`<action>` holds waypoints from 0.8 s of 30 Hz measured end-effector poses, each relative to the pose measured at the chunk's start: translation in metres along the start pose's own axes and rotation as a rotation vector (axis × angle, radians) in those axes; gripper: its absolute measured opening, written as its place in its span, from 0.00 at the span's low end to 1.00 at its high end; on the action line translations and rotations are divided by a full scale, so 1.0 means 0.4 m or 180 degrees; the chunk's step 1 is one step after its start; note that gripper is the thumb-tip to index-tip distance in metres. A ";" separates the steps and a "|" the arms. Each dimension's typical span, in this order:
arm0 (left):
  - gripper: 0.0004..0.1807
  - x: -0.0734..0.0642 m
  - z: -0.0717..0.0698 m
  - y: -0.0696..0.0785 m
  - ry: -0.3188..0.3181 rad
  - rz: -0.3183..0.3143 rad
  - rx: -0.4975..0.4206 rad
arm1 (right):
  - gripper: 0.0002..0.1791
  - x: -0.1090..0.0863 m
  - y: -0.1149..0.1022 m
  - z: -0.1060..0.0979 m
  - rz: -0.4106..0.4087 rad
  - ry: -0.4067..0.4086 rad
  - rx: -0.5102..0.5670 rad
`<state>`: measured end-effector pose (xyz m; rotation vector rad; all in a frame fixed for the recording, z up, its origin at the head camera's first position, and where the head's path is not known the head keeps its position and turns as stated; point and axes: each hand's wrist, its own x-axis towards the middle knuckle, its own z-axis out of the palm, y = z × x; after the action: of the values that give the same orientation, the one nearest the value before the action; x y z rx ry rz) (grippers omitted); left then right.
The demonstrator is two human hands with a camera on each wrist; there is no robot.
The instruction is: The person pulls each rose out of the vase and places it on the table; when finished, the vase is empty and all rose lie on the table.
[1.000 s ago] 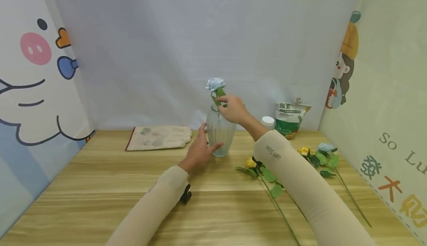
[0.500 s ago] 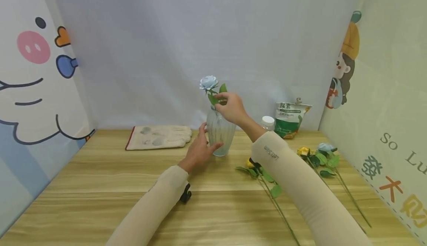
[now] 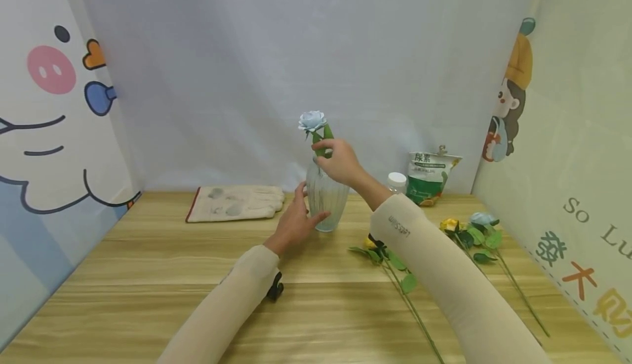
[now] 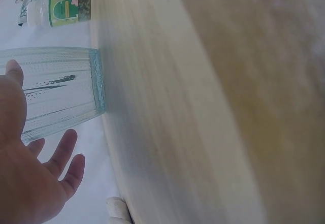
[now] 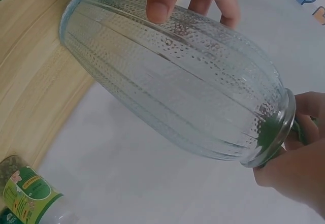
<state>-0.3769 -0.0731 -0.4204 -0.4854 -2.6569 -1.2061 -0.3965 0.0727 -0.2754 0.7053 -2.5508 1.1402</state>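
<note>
A ribbed clear glass vase stands upright on the wooden table. My left hand steadies it at the left side, the thumb across the front and the fingers round the back, as the right wrist view also shows. At the vase's mouth, my right hand pinches a light blue rose by its upper stem and leaves. The bloom sits above the fingers. Green leaf shows through the glass neck in the right wrist view, while the fingers hide part of the stem.
To the right lie a yellow rose, another yellow rose and a blue rose, their long stems toward the front. Behind stand a white-capped jar and a green-white pouch. Work gloves lie at the left.
The blue rose's bloom has swung left, then slightly back right, and rises a little higher. My right hand has shifted slightly left at the vase's mouth; the left hand stays on the vase.
</note>
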 end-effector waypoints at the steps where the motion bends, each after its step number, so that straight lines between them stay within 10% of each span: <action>1: 0.54 0.000 0.001 0.000 0.0000 0.0000 0.0004 | 0.16 -0.002 0.002 -0.001 0.0003 0.0095 0.0020; 24: 0.53 -0.002 0.003 0.007 0.0063 -0.0032 0.0019 | 0.19 -0.009 -0.035 -0.073 -0.0679 0.1795 0.0627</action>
<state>-0.3750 -0.0708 -0.4195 -0.4571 -2.6488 -1.1990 -0.3848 0.0878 -0.2489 0.5770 -1.8720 1.3035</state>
